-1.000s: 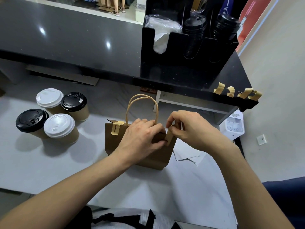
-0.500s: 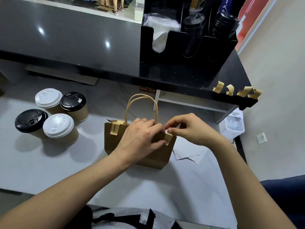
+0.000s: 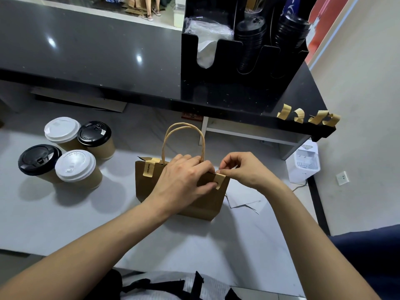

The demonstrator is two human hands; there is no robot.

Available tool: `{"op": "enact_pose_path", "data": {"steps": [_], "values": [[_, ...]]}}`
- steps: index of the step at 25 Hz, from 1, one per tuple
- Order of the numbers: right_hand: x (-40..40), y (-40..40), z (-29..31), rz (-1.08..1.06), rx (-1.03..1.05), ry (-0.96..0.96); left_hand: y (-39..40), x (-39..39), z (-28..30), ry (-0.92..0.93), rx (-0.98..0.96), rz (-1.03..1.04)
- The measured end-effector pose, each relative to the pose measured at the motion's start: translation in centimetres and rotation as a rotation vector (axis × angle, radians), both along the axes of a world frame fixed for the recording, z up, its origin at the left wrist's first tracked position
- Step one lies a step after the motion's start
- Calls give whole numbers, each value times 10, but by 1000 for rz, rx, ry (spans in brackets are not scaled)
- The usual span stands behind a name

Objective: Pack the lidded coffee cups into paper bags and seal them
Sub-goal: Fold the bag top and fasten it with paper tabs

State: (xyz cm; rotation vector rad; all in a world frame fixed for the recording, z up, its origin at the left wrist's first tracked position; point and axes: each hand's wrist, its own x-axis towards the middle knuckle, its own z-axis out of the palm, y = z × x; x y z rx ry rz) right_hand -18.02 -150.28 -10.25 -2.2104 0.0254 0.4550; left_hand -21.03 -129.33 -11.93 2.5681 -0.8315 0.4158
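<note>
A brown paper bag [image 3: 207,202] with twisted paper handles [image 3: 184,135] stands on the white counter [image 3: 65,224]. One tan sticker [image 3: 148,168] folds over its top edge near the left corner. My left hand [image 3: 184,180] grips the bag's top edge in the middle, pinching it shut. My right hand [image 3: 244,169] pinches a second tan sticker [image 3: 219,180] folded over the top edge near the right corner. What is inside the bag is hidden. Several lidded coffee cups stand at the left: a white-lidded cup [image 3: 75,167], a black-lidded cup [image 3: 39,160], another black-lidded one [image 3: 95,135] and another white-lidded one [image 3: 61,131].
A black raised counter [image 3: 97,61] runs across the back. On it stands a black organiser [image 3: 216,87] with napkins and stacked black lids. Several tan stickers [image 3: 307,115] hang from its right edge. Loose white paper [image 3: 242,200] lies right of the bag.
My right hand has brought the sticker down and folded it over the bag's top edge near the right corner. My left hand keeps its grip on the bag top.
</note>
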Motion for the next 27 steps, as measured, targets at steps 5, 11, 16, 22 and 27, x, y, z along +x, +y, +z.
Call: {"op": "enact_pose_path", "data": {"steps": [5, 11, 16, 22, 27], "values": [[-18, -4, 8, -112, 132, -401, 1, 1, 0, 17, 0, 1], [-43, -1, -1, 85, -63, -535, 1, 3, -1, 27, -4, 1], [-42, 2, -7, 147, -164, -664, 1, 3, -2, 26, -6, 3], [-43, -2, -14, 50, -95, -581, 1, 2, 1, 43, -9, -8], [-45, -4, -19, 45, -24, -544, 4, 3, 2, 45, 15, -38]]}}
